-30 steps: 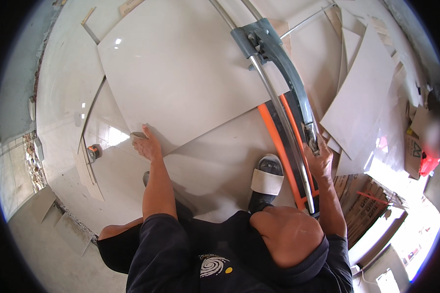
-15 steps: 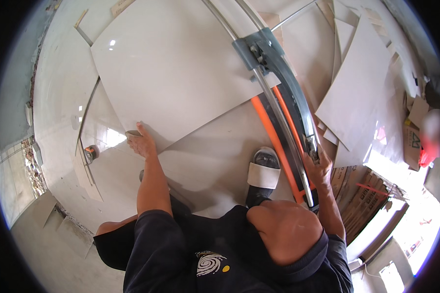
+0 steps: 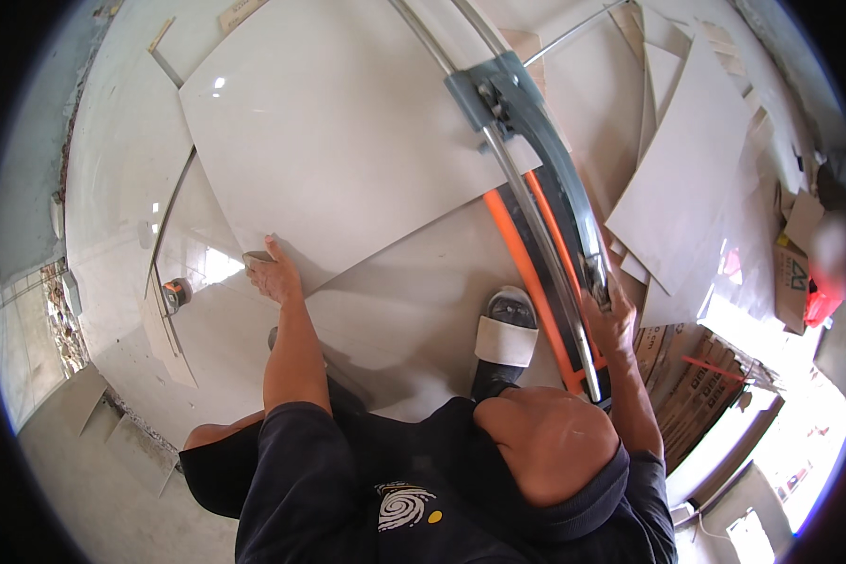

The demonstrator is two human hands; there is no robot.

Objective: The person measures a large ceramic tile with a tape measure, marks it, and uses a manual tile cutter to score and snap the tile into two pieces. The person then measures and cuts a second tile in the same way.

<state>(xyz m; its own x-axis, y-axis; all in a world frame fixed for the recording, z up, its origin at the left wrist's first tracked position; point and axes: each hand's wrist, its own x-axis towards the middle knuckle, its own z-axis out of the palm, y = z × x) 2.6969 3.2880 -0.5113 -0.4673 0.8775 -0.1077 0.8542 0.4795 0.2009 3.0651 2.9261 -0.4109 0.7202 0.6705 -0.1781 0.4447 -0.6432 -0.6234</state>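
A large pale tile [image 3: 329, 141] lies across the bed of a manual tile cutter [image 3: 508, 226] with orange and black strips and steel rails. My left hand [image 3: 277, 275] grips the tile's near left edge, its thumb on top. A small brownish piece [image 3: 256, 257] shows by its fingers; I cannot tell what it is. My right hand [image 3: 613, 320] is closed round the end of the cutter's long grey handle [image 3: 573, 188]. The grey carriage [image 3: 493, 94] sits on the rails over the tile's right part.
A tape measure [image 3: 175, 294] lies on the floor at left, beside a thin strip. Cut tile pieces [image 3: 691, 160] are stacked at right. Flat cardboard packs [image 3: 705, 385] and an open carton [image 3: 794, 273] stand beyond my right arm. My sandalled foot [image 3: 508, 329] is beside the cutter.
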